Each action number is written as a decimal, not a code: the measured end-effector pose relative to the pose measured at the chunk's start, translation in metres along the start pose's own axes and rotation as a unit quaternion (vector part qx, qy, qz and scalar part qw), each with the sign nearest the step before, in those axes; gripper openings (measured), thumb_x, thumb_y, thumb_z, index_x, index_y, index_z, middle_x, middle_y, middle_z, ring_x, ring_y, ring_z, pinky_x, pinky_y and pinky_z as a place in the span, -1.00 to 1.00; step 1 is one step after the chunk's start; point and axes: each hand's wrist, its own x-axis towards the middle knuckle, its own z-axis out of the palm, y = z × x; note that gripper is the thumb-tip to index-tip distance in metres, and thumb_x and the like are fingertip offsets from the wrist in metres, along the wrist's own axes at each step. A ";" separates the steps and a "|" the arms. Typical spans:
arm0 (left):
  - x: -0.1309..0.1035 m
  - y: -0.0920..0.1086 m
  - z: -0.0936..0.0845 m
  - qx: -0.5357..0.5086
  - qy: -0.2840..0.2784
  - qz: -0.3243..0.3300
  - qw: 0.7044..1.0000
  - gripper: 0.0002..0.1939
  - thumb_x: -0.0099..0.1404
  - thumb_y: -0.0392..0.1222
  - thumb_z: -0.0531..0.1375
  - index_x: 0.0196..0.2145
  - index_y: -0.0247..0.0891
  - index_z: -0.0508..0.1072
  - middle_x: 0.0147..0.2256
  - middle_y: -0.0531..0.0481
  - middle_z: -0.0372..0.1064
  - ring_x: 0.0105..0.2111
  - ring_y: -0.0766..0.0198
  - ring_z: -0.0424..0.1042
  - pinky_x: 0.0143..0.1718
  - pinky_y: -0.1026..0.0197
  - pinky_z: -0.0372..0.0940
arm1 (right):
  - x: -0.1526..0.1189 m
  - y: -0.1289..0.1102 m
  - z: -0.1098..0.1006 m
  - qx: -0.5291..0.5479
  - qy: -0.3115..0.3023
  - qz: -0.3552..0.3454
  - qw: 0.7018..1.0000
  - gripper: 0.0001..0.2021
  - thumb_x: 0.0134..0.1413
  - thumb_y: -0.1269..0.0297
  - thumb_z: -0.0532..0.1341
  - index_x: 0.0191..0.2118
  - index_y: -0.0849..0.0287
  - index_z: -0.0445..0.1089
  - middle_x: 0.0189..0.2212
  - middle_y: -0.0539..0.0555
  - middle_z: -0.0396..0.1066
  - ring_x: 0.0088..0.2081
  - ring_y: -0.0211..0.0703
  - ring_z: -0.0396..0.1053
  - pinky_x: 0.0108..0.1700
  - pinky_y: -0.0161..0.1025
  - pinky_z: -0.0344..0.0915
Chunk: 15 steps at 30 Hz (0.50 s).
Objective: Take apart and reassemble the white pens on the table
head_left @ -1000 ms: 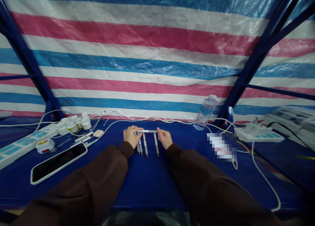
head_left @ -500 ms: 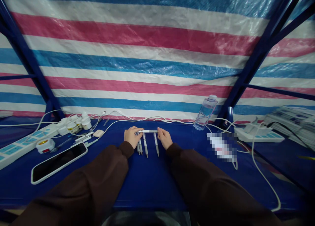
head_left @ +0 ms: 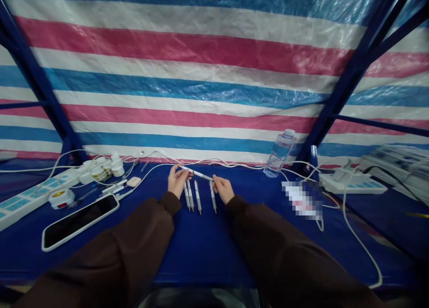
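A white and grey pen (head_left: 201, 175) is held slantwise above the table, its left end higher than its right. My left hand (head_left: 177, 183) is closed around the left end, thumb and fingers at the barrel. At the grey right end, my right hand (head_left: 224, 189) pinches the pen between thumb and fingers. Several similar pens lie below, tips toward me: two close together by my left hand, including one pen (head_left: 191, 196), then another pen (head_left: 198, 199), and a separate pen (head_left: 213, 199) beside my right hand.
On the left lie a phone (head_left: 80, 223), a power strip (head_left: 36, 194) with plugs, and an earbud case (head_left: 134, 182). A water bottle (head_left: 279, 154) stands at the back right, near another power strip (head_left: 355, 183) and stacked papers (head_left: 395, 167). White cables (head_left: 231, 164) run along the back.
The pen has gone from level to slanted, its left end raised. My left hand has shifted slightly up and left with its fingers loosened; my right hand stays nearly in place.
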 end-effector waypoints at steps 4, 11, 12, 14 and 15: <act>0.002 -0.003 -0.002 -0.005 0.017 -0.013 1.000 -0.47 0.04 -0.07 0.19 -0.04 -0.18 0.12 -0.49 0.13 0.29 -0.48 0.29 0.45 -0.42 0.20 0.36 | -0.001 -0.002 0.000 -0.017 -0.011 -0.019 1.000 -0.53 0.03 -0.08 0.01 -0.69 0.17 0.18 -0.78 -0.09 0.06 -0.67 -0.34 0.04 -0.54 -0.33 0.03; -0.001 0.002 0.000 -0.018 0.017 -0.016 1.000 -0.47 0.07 -0.09 0.17 -0.01 -0.19 0.13 -0.48 0.14 0.27 -0.62 0.35 0.39 -0.57 0.26 0.32 | -0.001 -0.001 -0.001 -0.008 0.012 -0.024 1.000 -0.58 0.02 -0.02 0.05 -0.68 0.17 0.20 -0.76 -0.09 0.09 -0.66 -0.34 0.06 -0.53 -0.33 0.05; -0.001 0.002 0.000 -0.015 0.016 -0.013 1.000 -0.46 0.06 -0.08 0.18 -0.01 -0.19 0.13 -0.47 0.13 0.27 -0.61 0.35 0.39 -0.56 0.26 0.33 | -0.001 -0.001 -0.001 -0.009 0.014 -0.024 1.000 -0.58 0.02 -0.01 0.05 -0.68 0.17 0.19 -0.76 -0.09 0.09 -0.66 -0.34 0.06 -0.53 -0.33 0.05; -0.002 0.002 0.000 -0.008 0.009 -0.007 1.000 -0.44 0.06 -0.06 0.18 0.01 -0.18 0.14 -0.46 0.12 0.28 -0.59 0.34 0.41 -0.54 0.25 0.34 | -0.001 -0.001 -0.001 -0.008 0.018 -0.021 1.000 -0.59 0.01 -0.01 0.06 -0.68 0.17 0.19 -0.76 -0.09 0.09 -0.66 -0.33 0.06 -0.53 -0.33 0.05; -0.002 0.002 0.000 -0.005 0.005 -0.005 1.000 -0.44 0.07 -0.04 0.18 0.01 -0.18 0.14 -0.46 0.11 0.28 -0.57 0.33 0.41 -0.52 0.23 0.35 | -0.001 -0.002 -0.001 -0.006 0.020 -0.019 1.000 -0.59 0.00 -0.01 0.06 -0.68 0.17 0.19 -0.77 -0.09 0.09 -0.66 -0.33 0.06 -0.53 -0.32 0.05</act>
